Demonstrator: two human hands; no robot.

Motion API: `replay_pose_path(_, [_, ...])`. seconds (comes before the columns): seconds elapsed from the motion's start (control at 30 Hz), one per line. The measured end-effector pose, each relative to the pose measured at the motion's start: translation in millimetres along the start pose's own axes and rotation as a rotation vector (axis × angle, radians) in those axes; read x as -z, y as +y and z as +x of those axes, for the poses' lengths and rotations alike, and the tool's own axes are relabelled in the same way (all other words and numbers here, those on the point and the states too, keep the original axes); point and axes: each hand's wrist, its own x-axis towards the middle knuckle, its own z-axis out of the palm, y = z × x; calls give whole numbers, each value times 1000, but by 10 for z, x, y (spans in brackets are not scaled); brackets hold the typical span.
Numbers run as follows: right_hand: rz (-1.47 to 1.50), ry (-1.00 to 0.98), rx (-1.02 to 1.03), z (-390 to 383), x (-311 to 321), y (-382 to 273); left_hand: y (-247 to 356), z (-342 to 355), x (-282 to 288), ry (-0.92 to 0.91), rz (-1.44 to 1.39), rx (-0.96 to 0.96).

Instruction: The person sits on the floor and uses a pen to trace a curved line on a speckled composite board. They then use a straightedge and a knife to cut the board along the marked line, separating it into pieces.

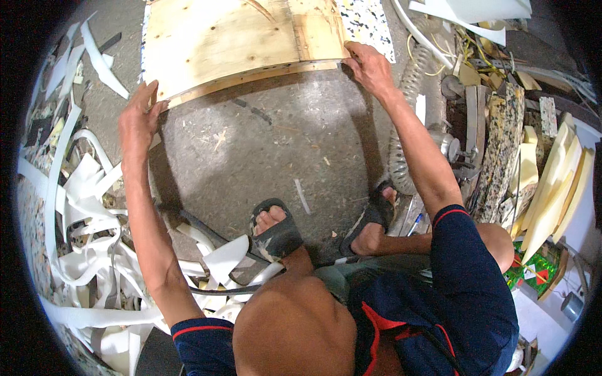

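Observation:
A pale plywood board [232, 44] with knots and darker streaks spans the top of the head view, over a speckled foam sheet [370, 31]. My left hand [138, 122] grips the board's near left corner, fingers at its edge with the thumb alongside. My right hand [370, 72] holds the near right corner, its fingers closed at the edge. A second light wooden strip [251, 81] shows under the board's near edge, casting a shadow on the grey floor.
My sandalled feet [273, 225] are on the concrete floor [269, 144]. White foam offcuts [94, 182] pile up at left. A clear ribbed hose [401, 163], yellow cable, weathered speckled slabs [501, 150] and yellowish foam pieces [558, 188] crowd the right side.

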Motion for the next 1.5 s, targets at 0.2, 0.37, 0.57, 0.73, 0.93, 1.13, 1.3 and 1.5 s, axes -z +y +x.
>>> replay_pose_path(0.2, [-26, 18, 110, -4, -2, 56, -88, -29, -85, 33, 48, -81])
replay_pose_path(0.37, [-109, -25, 178, 94, 47, 48, -189, -56, -96, 78, -125, -62])
replay_pose_path(0.57, [-144, -42, 184, 98, 76, 63, -150, -67, -85, 98, -209, -9])
replay_pose_path(0.73, [-138, -40, 216, 96, 98, 36, -195, -151, -12, 98, -360, 61])
replay_pose_path(0.93, [-121, -7, 205, 98, 107, -47, -234, -272, -39, 162, -190, 30])
replay_pose_path(1.13, [-150, -31, 184, 74, 152, -84, -188, -143, -76, 196, -263, -72])
replay_pose_path(1.3, [-134, -26, 207, 90, 141, -102, -222, -116, -70, 178, -156, -113])
replay_pose_path(1.5, [-150, -124, 137, 78, 133, -51, -98, -93, 51, 36, -25, -53])
